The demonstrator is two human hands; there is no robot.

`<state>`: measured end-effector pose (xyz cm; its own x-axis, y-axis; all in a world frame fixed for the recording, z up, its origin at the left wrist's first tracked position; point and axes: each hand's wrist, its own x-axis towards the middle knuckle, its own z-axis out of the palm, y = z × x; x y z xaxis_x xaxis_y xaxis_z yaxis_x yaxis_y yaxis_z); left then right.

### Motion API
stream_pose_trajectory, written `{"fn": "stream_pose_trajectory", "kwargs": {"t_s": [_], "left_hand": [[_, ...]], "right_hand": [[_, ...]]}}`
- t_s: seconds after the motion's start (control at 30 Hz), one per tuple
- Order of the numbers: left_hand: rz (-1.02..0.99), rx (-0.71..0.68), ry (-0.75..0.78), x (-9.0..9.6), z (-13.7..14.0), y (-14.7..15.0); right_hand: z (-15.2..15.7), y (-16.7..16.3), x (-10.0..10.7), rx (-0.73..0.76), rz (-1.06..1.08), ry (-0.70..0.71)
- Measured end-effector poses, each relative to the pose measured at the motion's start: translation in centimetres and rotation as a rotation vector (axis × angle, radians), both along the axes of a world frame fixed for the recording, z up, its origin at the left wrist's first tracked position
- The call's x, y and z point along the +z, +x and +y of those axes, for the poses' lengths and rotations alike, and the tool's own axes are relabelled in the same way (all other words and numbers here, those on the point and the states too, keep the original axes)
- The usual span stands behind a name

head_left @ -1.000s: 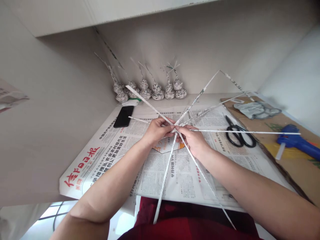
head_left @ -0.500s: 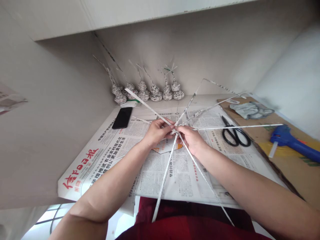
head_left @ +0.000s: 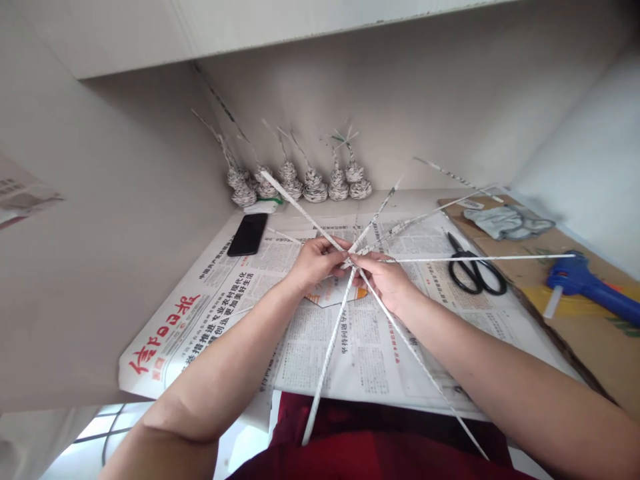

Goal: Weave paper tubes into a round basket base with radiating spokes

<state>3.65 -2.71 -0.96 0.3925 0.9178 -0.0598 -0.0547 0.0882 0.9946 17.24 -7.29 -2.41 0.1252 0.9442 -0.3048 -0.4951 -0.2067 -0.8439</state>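
Several thin rolled-newspaper sticks [head_left: 327, 353] cross at one point above the middle of the table and fan out like spokes. My left hand [head_left: 323, 260] pinches the crossing from the left, thumb on top. From the right, my right hand [head_left: 377, 273] pinches the same crossing, its thumb tip close to the left one. One stick slants down over the table's front edge, another runs right towards the glue gun. Under my hands lies a flat, pale card with orange marks [head_left: 333, 293], partly hidden by them.
Newspaper [head_left: 200, 320] covers the table. At the back stand several woven paper gourds [head_left: 315, 187]. A black phone [head_left: 248, 235] lies left. To the right are black scissors [head_left: 473, 267], a grey glove [head_left: 507, 220] and a blue glue gun [head_left: 575, 277] on cardboard [head_left: 600, 360]. A shelf edge [head_left: 280, 40] hangs overhead.
The view has shifted slightly, so most things sit a little further right. The upper end of a bent stick has swung a little. Both hands keep their pinch on the crossing.
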Motion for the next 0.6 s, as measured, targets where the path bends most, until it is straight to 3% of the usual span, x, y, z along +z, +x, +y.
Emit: {"fn": "stream_pose_trajectory", "kwargs": {"t_s": [0.2,0.6], "left_hand": [[0.011,0.026,-0.007,0.33,-0.35,0.13],[0.100,-0.074,0.097,0.27,-0.45,0.24]], "right_hand": [[0.03,-0.06,0.20,-0.018,-0.009,-0.031],[0.57,0.59,0.25,0.090,0.043,-0.111]]}}
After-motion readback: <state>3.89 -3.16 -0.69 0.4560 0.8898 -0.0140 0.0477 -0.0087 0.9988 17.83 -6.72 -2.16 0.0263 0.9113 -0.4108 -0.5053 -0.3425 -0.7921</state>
